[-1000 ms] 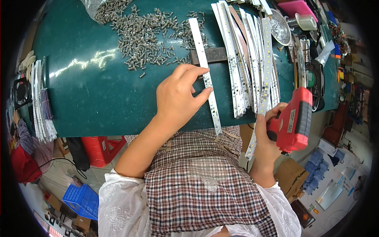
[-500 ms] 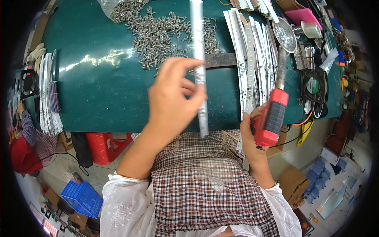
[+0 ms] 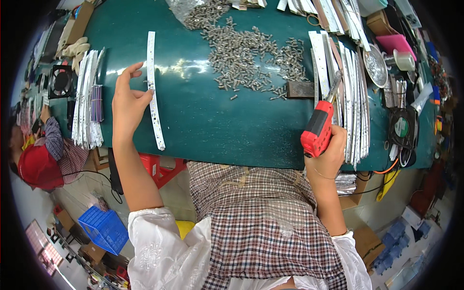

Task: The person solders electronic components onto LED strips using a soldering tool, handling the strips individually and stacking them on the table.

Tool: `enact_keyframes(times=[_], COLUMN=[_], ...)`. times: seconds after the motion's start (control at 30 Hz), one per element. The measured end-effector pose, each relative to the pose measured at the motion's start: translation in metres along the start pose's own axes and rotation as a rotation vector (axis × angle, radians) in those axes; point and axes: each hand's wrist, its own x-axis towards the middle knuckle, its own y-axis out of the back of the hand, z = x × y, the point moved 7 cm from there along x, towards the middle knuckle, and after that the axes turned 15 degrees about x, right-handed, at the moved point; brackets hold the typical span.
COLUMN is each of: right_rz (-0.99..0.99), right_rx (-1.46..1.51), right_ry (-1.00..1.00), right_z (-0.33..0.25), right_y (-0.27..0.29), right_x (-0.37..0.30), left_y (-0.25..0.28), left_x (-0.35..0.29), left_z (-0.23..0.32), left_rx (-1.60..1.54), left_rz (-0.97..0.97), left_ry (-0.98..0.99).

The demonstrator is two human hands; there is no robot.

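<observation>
My left hand [image 3: 129,99] is open at the left side of the bench. Its thumb meets the edge of a narrow white LED strip [image 3: 152,92], while the other fingers are off it. The strip appears to lie lengthwise on the green bench top, with small dark spots along it. My right hand [image 3: 333,150] is wrapped round the grip of a red and black soldering gun [image 3: 319,126]. Its metal tip points away from me, over a stack of white strips [image 3: 356,106] at the right.
Loose small metal cylindrical parts [image 3: 241,55] lie heaped at the back middle, beside a dark block [image 3: 300,90]. More bundled strips [image 3: 87,104] lie at the left. A small fan [image 3: 402,126] and a metal bowl [image 3: 375,65] stand at the right. Another person [image 3: 46,159] sits far left.
My left hand has carried the strip leftward, and its fingers have spread from it. The right hand has turned, swinging the soldering gun's grip left. The view has shifted too.
</observation>
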Motion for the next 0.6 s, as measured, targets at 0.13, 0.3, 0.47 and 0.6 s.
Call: enact_keyframes(times=[0.13,0.3,0.47,0.6], right_rz=[0.018,0.068,0.087,0.103], right_rx=[0.009,-0.005,0.033,0.049], right_ry=[-0.056,-0.005,-0.056,-0.027], right_z=[0.003,-0.003,0.001,0.005], right_y=[-0.003,-0.002,0.003,0.009], right_x=[0.003,0.008,0.008,0.004], left_y=[0.003,0.005,0.005,0.006], left_x=[0.004,0.0,-0.005,-0.01], left_z=[-0.016,-0.015,-0.014,0.0], left_rx=[0.041,0.137,0.165,0.248], left_rz=[0.044,0.073,0.127,0.156], left_ry=[0.018,0.014,0.008,0.007])
